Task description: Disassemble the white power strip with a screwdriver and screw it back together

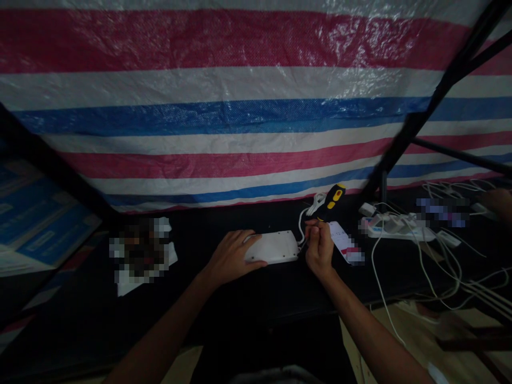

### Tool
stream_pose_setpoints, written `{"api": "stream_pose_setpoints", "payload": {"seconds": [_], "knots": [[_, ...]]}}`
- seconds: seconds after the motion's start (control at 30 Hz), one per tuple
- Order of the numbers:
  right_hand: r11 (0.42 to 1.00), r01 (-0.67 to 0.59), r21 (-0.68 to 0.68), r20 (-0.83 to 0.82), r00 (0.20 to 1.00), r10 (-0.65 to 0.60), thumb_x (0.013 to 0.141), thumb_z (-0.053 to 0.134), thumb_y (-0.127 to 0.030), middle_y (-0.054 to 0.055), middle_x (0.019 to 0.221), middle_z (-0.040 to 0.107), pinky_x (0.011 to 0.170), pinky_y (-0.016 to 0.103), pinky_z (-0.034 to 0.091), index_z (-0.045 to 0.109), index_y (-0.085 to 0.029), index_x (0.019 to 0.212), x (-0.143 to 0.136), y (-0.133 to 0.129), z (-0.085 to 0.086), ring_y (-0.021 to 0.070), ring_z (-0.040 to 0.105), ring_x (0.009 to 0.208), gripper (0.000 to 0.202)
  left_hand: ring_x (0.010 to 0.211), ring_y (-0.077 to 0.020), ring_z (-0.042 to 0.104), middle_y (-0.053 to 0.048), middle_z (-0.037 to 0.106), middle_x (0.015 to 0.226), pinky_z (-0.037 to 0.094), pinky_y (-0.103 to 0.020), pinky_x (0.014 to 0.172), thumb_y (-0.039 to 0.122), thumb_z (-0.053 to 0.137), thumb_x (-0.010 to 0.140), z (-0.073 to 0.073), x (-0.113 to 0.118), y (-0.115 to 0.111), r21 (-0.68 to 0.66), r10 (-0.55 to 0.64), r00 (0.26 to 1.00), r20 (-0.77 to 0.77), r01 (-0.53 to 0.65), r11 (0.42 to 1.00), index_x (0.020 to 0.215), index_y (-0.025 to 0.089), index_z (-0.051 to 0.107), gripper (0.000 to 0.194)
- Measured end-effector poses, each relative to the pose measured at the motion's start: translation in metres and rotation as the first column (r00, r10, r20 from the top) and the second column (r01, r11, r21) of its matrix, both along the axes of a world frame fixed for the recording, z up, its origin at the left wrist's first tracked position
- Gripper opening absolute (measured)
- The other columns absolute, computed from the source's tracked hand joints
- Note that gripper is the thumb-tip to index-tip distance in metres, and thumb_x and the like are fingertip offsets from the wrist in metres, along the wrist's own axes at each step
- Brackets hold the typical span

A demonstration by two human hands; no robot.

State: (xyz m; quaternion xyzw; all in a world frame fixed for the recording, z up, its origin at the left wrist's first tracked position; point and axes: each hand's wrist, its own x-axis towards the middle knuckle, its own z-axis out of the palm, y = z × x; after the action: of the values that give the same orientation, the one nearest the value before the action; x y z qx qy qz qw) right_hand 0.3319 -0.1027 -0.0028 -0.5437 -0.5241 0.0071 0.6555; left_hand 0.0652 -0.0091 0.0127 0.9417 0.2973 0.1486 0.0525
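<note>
A white oblong case (274, 247) with small dark screw holes lies on the black surface. My left hand (234, 255) grips its left end, thumb along the near edge and fingers over the top. Beside its right end, my right hand (320, 248) is closed with the fingertips pinched together; the thing in that pinch is too small to name. Just beyond this hand a black and yellow screwdriver handle (335, 198) points up and away. A white cord (301, 224) runs from the case's right end to a coil behind.
Right of my right hand lies a phone-like item (344, 242). Farther right are a white power strip (400, 228) with tangled cables and another person's hand (496, 202). A blurred pile (144, 253) sits left. Black frame bars and a striped sheet (240, 117) stand behind.
</note>
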Motion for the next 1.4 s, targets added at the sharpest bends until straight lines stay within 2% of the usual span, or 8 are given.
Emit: {"api": "stream_pose_setpoints", "payload": {"seconds": [0.1,0.3,0.8,1.0,1.17,1.27,1.4], "knots": [[1.0,0.012,0.004,-0.034,0.999,-0.012,0.114,0.041,-0.042,-0.002,0.079,0.058,0.055,0.028,0.04,0.06,-0.023,0.113,0.0,0.001,-0.001,0.0134,0.05,0.057,0.027,0.136,-0.0357,0.058,-0.011,0.062,0.152,0.04,-0.05,0.117,0.076,0.073,0.086,0.0,-0.001,0.001,-0.033,0.003,1.0,-0.006,-0.004,0.999,0.152,0.03,0.059,0.082],[1.0,-0.004,-0.017,-0.054,0.999,0.003,0.113,0.041,-0.042,-0.002,0.077,0.056,0.055,0.027,0.04,0.059,-0.023,0.114,-0.001,0.002,-0.004,0.0132,0.049,0.057,0.026,0.135,-0.0357,0.058,-0.011,0.062,0.152,0.04,-0.05,0.116,0.074,0.074,0.088,-0.002,0.0,0.001,-0.055,0.013,1.0,0.003,-0.013,0.998,0.153,0.03,0.059,0.08],[1.0,0.019,-0.001,0.011,1.0,-0.019,0.114,0.04,-0.042,-0.001,0.078,0.058,0.055,0.028,0.042,0.058,-0.022,0.115,-0.002,0.001,-0.003,0.0133,0.05,0.057,0.026,0.137,-0.035,0.056,-0.011,0.062,0.152,0.039,-0.049,0.117,0.071,0.076,0.088,-0.001,0.001,0.0,-0.05,0.015,1.0,-0.005,-0.015,0.999,0.153,0.03,0.057,0.079],[1.0,0.012,0.011,0.019,1.0,-0.013,0.114,0.039,-0.043,-0.002,0.078,0.057,0.056,0.028,0.042,0.058,-0.023,0.115,-0.002,0.003,-0.005,0.0133,0.051,0.057,0.028,0.136,-0.0363,0.057,-0.014,0.062,0.151,0.039,-0.05,0.116,0.072,0.074,0.089,0.001,0.002,0.0,-0.057,0.017,0.999,-0.031,-0.019,0.998,0.152,0.025,0.059,0.08],[0.998,-0.024,-0.054,0.073,0.997,0.028,0.113,0.042,-0.042,-0.001,0.08,0.06,0.058,0.029,0.044,0.059,-0.023,0.115,-0.003,0.004,-0.007,0.0145,0.053,0.059,0.026,0.135,-0.0349,0.057,-0.011,0.063,0.15,0.039,-0.048,0.115,0.074,0.072,0.089,-0.004,0.002,0.003,-0.035,0.002,1.0,-0.006,-0.002,0.999,0.151,0.028,0.059,0.079],[0.997,-0.043,-0.072,0.088,0.995,0.049,0.111,0.047,-0.037,0.0,0.084,0.061,0.064,0.03,0.046,0.06,-0.023,0.112,-0.003,0.003,-0.003,0.0158,0.057,0.066,0.019,0.136,-0.0344,0.057,-0.011,0.062,0.151,0.039,-0.048,0.115,0.077,0.07,0.09,-0.005,0.002,0.003,-0.019,0.009,0.999,-0.032,-0.01,1.0,0.152,0.027,0.058,0.08],[0.997,-0.062,-0.043,0.083,0.994,0.066,0.106,0.058,-0.037,0.001,0.087,0.058,0.069,0.032,0.046,0.061,-0.023,0.098,-0.004,0.003,0.008,0.0174,0.056,0.074,0.016,0.136,-0.0349,0.057,-0.012,0.062,0.152,0.04,-0.049,0.115,0.077,0.069,0.09,-0.002,0.003,0.002,-0.021,0.031,0.998,-0.049,-0.032,0.999,0.151,0.027,0.059,0.08]]}}
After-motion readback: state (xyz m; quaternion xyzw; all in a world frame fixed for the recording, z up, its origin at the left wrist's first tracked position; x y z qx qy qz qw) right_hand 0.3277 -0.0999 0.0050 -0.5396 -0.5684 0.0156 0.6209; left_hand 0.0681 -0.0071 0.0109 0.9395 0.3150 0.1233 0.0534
